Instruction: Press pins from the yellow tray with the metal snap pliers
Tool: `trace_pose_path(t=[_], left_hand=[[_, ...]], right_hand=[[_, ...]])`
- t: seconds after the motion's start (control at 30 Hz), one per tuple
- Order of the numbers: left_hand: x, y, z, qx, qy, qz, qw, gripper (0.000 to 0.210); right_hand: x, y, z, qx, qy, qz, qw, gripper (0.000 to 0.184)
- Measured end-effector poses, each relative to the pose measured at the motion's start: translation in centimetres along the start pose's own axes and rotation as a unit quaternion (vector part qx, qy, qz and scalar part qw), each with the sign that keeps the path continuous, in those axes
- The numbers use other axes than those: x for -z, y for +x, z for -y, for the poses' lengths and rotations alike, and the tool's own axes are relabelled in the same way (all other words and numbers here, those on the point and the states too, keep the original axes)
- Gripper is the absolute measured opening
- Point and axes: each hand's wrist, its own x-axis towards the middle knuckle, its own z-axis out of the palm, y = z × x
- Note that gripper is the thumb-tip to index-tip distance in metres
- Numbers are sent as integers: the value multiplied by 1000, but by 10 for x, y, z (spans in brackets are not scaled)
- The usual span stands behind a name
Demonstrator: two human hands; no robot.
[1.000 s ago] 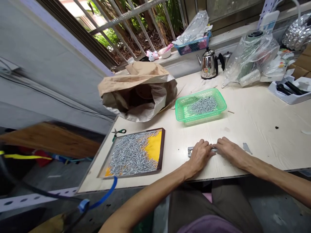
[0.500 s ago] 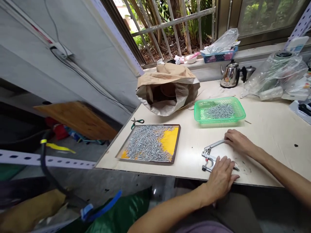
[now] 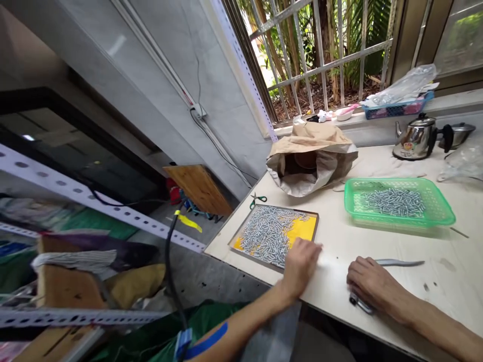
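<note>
My left hand (image 3: 301, 266) is over the lower right edge of a shallow tray (image 3: 316, 230). Its fingers are curled and blurred, and I cannot make out whether anything is between them. Many small silver cylindrical metal pieces (image 3: 266, 234) lie in the tray on a yellow base. My right hand (image 3: 373, 284) covers the middle of silver hand pliers (image 3: 402, 262) on the table, fingers bent over them. One handle sticks out to the right, and the rounded dark end shows below the hand. Farther back stands a green plastic basket (image 3: 350, 217) with more such pieces.
Green-handled scissors (image 3: 258, 200) lie behind the tray. An open brown paper bag (image 3: 313, 156) stands at the back, and a steel kettle (image 3: 414, 138) at the back right. The table's front edge runs just below my hands. A black hose (image 3: 170, 266) hangs at the left.
My left hand has left the pliers and moved left to the tray. My right hand has shifted from the handle's end onto the pliers' middle. The view has turned left.
</note>
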Motion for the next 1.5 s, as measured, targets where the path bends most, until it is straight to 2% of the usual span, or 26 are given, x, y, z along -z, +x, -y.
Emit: trace_pose_path(t=[0.07,0.13,0.23,0.3,0.4,0.47,0.63,0.73,0.8,0.9,0.97,1.03,1.1,1.27,1.5], left_hand=[[2,27,41,73,43,30,996,15],[-6,48,70,114,81,102,985,13],[-26,66,90,128,114,193,966,9],[-37,72,94,123,115,205,964,7],[-45,77,96,104,94,198,970,11],[-46,77,100,90,78,197,973,16],[-36,80,108,100,82,206,970,22],[-21,78,93,155,-9,158,975,21],[-11,72,70,224,-129,155,953,23],[-2,53,20,310,-299,239,870,30],[-2,41,-13,334,-349,291,826,30],[-7,31,-39,358,-361,319,800,27],[-15,25,-54,375,-346,339,790,23],[-27,25,-62,365,-277,390,799,18],[-30,23,-56,388,-281,456,750,18]], right_hand=[[26,9,-11,-29,35,-56,997,17],[56,18,-29,-76,-3,-126,989,20],[89,23,-59,-166,-145,-196,955,25],[98,15,-66,-195,-183,-197,943,31],[93,-11,-49,-188,-114,-137,966,28],[83,-32,-26,-209,-25,-53,976,24],[66,-66,21,-327,68,138,932,20],[63,-74,29,-343,82,180,918,15],[60,-78,29,-342,86,171,920,17],[51,-82,27,-319,78,140,934,22],[46,-85,26,-297,61,116,946,25],[43,-86,27,-283,44,104,952,25],[42,-86,28,-276,31,101,955,25],[40,-88,29,-263,4,99,960,24],[35,-91,29,-253,-3,110,961,22]])
